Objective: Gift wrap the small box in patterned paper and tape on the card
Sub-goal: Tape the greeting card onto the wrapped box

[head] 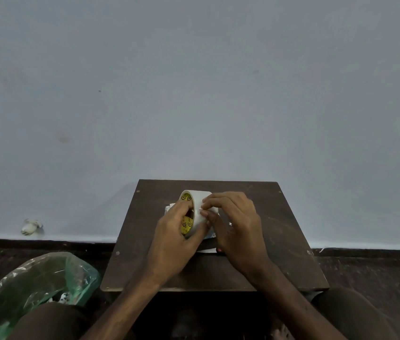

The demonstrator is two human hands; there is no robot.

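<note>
two hands on tape roll (199, 195): left hand (169, 234) hooks core, right hand (235, 222) pinches free end. roll likely light, stiff; hold by core.

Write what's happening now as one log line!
step: starting the tape | left hand: holds tape roll | right hand: pinches at roll's surface | paper: under hands, on table

tape roll (197, 200) over table (280, 229) centre | plastic bag (29, 285) left of table
</note>
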